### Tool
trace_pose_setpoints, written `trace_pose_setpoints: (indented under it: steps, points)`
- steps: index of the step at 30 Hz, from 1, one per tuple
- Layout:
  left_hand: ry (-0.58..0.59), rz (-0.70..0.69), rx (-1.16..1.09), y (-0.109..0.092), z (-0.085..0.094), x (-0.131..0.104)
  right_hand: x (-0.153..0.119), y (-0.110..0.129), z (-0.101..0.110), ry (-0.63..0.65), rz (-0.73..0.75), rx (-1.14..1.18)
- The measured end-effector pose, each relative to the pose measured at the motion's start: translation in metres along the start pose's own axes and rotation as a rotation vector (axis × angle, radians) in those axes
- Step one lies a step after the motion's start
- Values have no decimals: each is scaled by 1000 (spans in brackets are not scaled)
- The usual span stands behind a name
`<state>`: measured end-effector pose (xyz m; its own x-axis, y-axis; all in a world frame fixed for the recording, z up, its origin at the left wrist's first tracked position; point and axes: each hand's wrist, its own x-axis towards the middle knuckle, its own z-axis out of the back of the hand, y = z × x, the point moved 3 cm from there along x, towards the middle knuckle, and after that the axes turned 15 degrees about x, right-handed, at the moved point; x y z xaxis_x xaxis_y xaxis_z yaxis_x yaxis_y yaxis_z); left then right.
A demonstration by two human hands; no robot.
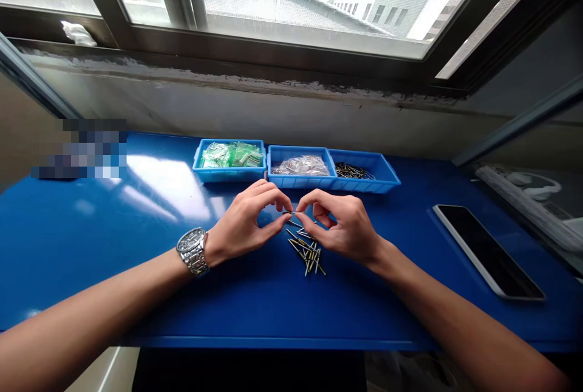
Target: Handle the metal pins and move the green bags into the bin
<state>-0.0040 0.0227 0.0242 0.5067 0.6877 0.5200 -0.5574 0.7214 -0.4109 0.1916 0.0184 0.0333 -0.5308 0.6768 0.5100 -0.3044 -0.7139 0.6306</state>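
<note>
Near the desk's [255,319] middle, above the pile [310,253], the left hand [239,222] and right hand [348,228] pinch a thin pin [293,213] between nearly closed fingertips, likely keeping it level; the bins [298,182] line the far edge, apparently within reach.

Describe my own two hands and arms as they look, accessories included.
The left hand is bare; on that wrist sits a silver metal link watch with a round face. The right hand is bare too, its wrist unadorned. No sleeves show on either forearm.
</note>
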Motion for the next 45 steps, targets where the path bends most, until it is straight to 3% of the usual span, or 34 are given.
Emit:
trace_pose_setpoints:
  steps: [6, 13, 21, 30, 35, 45]
  points:
    - [51, -34, -57, -2, -3, -2, -1, 8, -4, -4, 61, 29]
    - [-49, 29, -88, -3, 2, -2, -2, 1, 0, -50, -64, 75]
    - [-76, -4, -81, -3, 4, -2, -1, -5, -10, 36, -122, 151]
    - [-37, 25, -98, -2, 2, -2, -3, 4, -3, -104, 9, 93]
    - [35, -35, -112, -3, -2, -2, -3, 10, -6, -68, 75, 106]
    - [-141, 23, -107, -5, 7, 0, -2, 2, -5, -106, -89, 155]
